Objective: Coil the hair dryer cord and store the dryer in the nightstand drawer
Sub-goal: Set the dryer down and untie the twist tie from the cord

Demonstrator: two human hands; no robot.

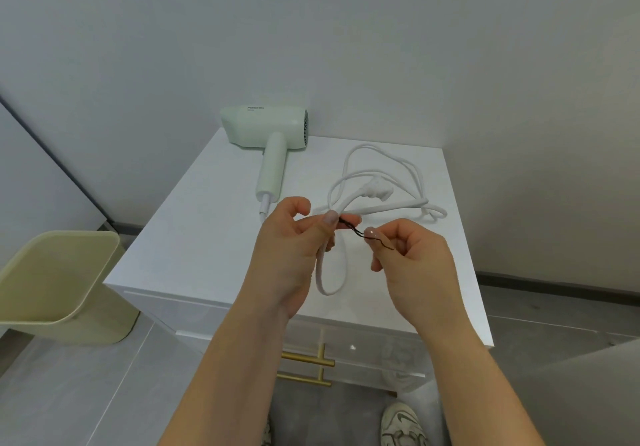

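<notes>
my left hand (291, 241) grips a bunch of the soft white cord (388, 206); my right hand (410, 255) pinches a thin dark tie (354, 230), maybe wire. the light-looking dryer (266, 130) lies at the back of the nightstand (194, 237); i'd lift it by its handle.

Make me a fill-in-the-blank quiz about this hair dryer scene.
The hair dryer lies on ____ of the nightstand.
The left hand grips a loop of the ____ cord.
The right hand pinches a thin ____ tie.
The bin stands on the ____ beside the nightstand.
Missing: top; white; black; floor.
</notes>
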